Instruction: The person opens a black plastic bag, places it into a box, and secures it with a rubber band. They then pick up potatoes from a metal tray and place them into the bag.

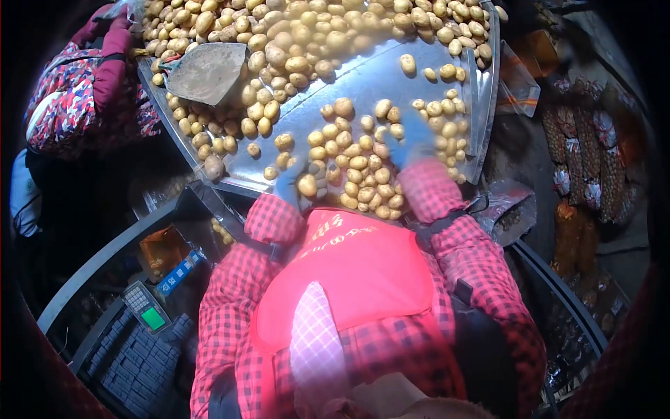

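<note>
My left hand [288,187], in a blue glove with grey fingers, is at the near edge of a metal sorting table [363,77]. Its fingers curl round a potato [307,185]. My right hand [414,140], also blue-gloved, is farther right over the table and blurred by motion. Its thumb and fingers look spread, among loose potatoes. Between the two hands lies a group of small yellow potatoes [357,163]. More potatoes [449,126] lie along the right side, partly behind my right hand.
A big heap of potatoes [300,31] covers the table's far side, with a metal scoop [208,73] on its left. Another person's sleeve [115,77] is at the far left. A scale [145,307] stands below left; filled net bags [583,153] lie at right.
</note>
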### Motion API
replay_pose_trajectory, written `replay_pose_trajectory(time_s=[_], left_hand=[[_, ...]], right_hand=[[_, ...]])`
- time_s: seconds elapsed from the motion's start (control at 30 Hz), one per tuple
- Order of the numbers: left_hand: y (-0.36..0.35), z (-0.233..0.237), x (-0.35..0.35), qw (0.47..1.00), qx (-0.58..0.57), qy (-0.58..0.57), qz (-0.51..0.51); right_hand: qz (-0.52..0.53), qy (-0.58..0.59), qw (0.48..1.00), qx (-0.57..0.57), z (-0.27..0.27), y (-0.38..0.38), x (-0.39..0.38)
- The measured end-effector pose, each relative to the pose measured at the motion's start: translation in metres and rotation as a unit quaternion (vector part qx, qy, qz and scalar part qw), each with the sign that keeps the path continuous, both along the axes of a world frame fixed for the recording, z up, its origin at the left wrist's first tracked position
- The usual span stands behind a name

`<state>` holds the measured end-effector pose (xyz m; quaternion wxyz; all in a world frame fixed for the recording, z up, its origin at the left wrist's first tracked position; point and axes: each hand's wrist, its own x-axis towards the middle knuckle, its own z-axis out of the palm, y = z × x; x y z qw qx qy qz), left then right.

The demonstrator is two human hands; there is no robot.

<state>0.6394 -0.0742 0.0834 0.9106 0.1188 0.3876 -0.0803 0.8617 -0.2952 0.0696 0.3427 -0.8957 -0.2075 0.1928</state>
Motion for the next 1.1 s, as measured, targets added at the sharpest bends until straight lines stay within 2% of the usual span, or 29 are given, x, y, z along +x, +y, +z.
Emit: replay_pose_trajectory(time_s=[0.03,0.07,0.1,0.13,0.17,0.2,0.27,0.3,0.37,0.4,0.47,0.5,0.53,0.57,0.6,0.67,0.7,0.73,0.77,0.8,0.83,0.9,1.0,1.07,1.1], left_hand=[[0.007,-0.006,-0.007,1.0,-0.023,-0.015,-0.011],[0.011,-0.009,-0.012,0.998,-0.046,-0.03,-0.022],[0.011,-0.003,-0.012,0.998,-0.047,-0.03,-0.02],[0.012,0.003,-0.012,1.0,0.006,0.007,-0.014],[0.013,0.009,-0.012,0.997,0.06,0.045,-0.008],[0.01,0.016,-0.01,0.997,0.062,0.048,-0.005],[0.001,0.026,-0.007,0.983,0.135,0.124,0.005],[0.001,0.025,-0.007,0.982,0.139,0.126,0.007],[0.002,0.023,-0.009,0.991,0.114,0.074,-0.015],[-0.003,0.029,-0.005,0.99,0.116,0.076,-0.013],[-0.011,0.045,0.005,0.987,0.114,0.111,0.033],[-0.01,0.045,0.004,0.986,0.116,0.111,0.034],[-0.01,0.043,0.001,0.986,0.117,0.112,0.036],[-0.009,0.041,-0.003,0.986,0.118,0.112,0.04],[-0.009,0.04,-0.006,0.985,0.12,0.113,0.045],[-0.009,0.036,-0.013,0.985,0.143,0.078,0.056],[-0.007,0.026,-0.019,0.985,0.143,0.079,0.062],[-0.004,0.014,-0.024,0.99,0.128,0.027,0.05],[0.0,0.004,-0.033,0.992,0.114,-0.025,0.039],[0.002,0.007,-0.035,0.992,0.118,-0.023,0.046],[0.001,0.015,-0.032,0.993,0.112,-0.018,0.038],[0.002,0.042,-0.026,0.994,0.105,-0.012,0.001],[0.005,0.047,-0.036,0.998,0.065,-0.011,-0.007],[0.009,0.04,-0.043,0.994,0.087,-0.054,-0.035],[0.01,0.038,-0.044,0.998,0.013,-0.061,-0.011]], right_hand=[[-0.045,-0.086,0.995,-0.027,0.003,-0.019,0.006],[-0.043,-0.085,0.995,-0.027,0.002,-0.029,0.002],[0.057,-0.219,0.971,-0.072,0.003,-0.037,-0.005],[0.156,-0.346,0.918,-0.113,0.004,-0.042,-0.008],[0.234,-0.207,0.944,-0.105,0.004,-0.048,-0.002],[0.237,-0.205,0.944,-0.102,0.01,-0.049,0.007],[0.234,-0.011,0.958,-0.167,0.013,-0.046,0.029],[0.158,-0.024,0.957,-0.241,0.009,-0.035,0.042],[0.063,-0.181,0.972,-0.133,0.014,-0.043,0.063],[0.065,-0.18,0.973,-0.13,0.004,-0.045,0.07],[0.142,-0.32,0.93,-0.116,-0.02,-0.037,0.087],[0.143,-0.32,0.93,-0.114,-0.014,-0.022,0.099],[0.161,-0.185,0.941,-0.234,-0.006,-0.003,0.114],[0.176,-0.044,0.92,-0.348,0.001,0.012,0.119],[0.181,-0.046,0.92,-0.346,0.002,0.02,0.113],[0.037,-0.037,0.993,-0.108,-0.001,0.034,0.099],[0.075,-0.112,0.987,-0.084,-0.017,0.043,0.089],[0.081,-0.111,0.987,-0.083,-0.006,0.059,0.073],[0.154,-0.113,0.976,-0.106,0.006,0.078,0.052],[0.227,-0.116,0.959,-0.126,0.015,0.093,0.039],[0.235,-0.117,0.957,-0.121,0.005,0.104,0.032],[0.364,-0.097,0.9,-0.217,-0.017,0.126,0.021],[0.359,-0.092,0.909,-0.19,-0.024,0.133,0.025],[0.349,-0.058,0.917,-0.185,-0.021,0.134,0.027],[0.282,-0.002,0.953,-0.109,-0.028,0.134,0.021]])
